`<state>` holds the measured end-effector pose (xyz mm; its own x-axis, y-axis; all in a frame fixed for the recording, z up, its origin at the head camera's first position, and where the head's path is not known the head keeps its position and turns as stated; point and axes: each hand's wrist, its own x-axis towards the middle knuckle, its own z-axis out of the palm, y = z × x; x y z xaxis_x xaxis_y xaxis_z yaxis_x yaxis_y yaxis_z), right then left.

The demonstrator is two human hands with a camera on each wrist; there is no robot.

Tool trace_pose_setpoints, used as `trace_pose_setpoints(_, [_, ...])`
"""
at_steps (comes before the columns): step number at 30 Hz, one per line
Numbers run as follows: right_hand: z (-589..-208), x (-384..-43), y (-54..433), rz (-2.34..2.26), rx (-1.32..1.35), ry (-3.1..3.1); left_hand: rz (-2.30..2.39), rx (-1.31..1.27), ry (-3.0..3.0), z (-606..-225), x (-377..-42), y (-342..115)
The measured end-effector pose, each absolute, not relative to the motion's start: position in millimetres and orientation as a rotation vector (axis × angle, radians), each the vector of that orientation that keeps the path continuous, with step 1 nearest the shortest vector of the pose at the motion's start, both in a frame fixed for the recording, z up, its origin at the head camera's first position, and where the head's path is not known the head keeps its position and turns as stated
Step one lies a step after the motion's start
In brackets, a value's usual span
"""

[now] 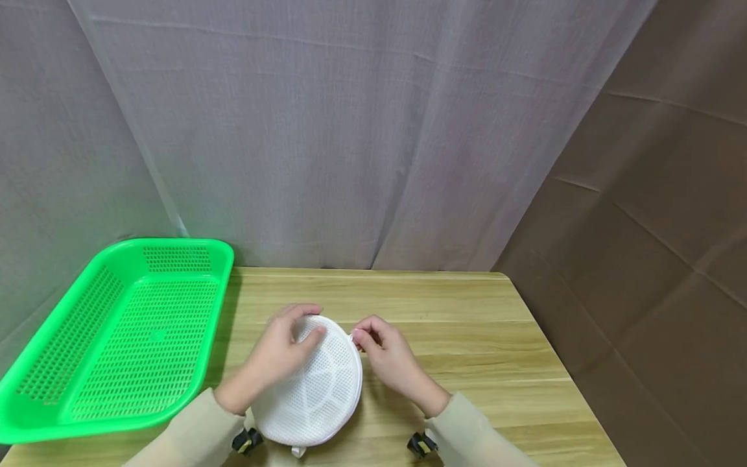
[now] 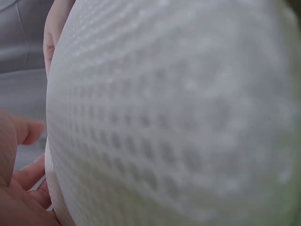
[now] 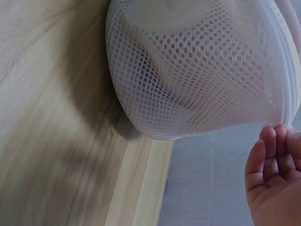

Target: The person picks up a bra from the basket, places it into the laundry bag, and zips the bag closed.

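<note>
A round white mesh laundry bag (image 1: 318, 395) stands on the wooden table, its flat lid facing up. In the right wrist view, its deep mesh side (image 3: 188, 80) bulges out, and a zipper (image 3: 281, 52) runs along the rim. My left hand (image 1: 286, 347) holds the bag at its far left edge, thumb over the lid and fingers round the side. At the rim's right side, my right hand (image 1: 382, 353) pinches the zipper pull between thumb and fingertips. The pull itself is mostly hidden by the fingers. A small white tab (image 1: 298, 451) sticks out at the near edge.
A large green plastic basket (image 1: 201, 363) with slotted walls sits to the left on the table (image 1: 496, 363). Grey cloth (image 1: 327, 143) hangs behind the table, and brown cloth (image 1: 653, 259) borders its right side.
</note>
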<state>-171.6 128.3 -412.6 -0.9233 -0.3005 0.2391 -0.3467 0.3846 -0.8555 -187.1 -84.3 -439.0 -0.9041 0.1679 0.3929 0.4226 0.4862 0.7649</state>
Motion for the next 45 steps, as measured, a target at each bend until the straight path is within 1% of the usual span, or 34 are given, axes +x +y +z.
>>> trace_pose_setpoints(5, [-412, -171, 127, 1.612, 0.638, -2.573, -1.2, -0.622, -2.487, -438, -182, -77])
trace_pose_setpoints(9, [-413, -172, 127, 1.62, 0.657, -2.571, -1.152, -0.661, -2.507, -439, -180, -74])
trace_pose_setpoints(34, [-414, -168, 125, 1.607, 0.672, -2.587, -1.236, -0.529, -2.525, -443, -181, -75])
trace_pose_setpoints(41, [-453, -187, 137, 1.592, 0.706, -2.57, -1.278, -0.464, -2.545, -444, -183, -77])
trace_pose_setpoints(45, [-450, -186, 135, 1.587, 0.687, -2.573, -1.292, -0.444, -2.549, -444, -183, -78])
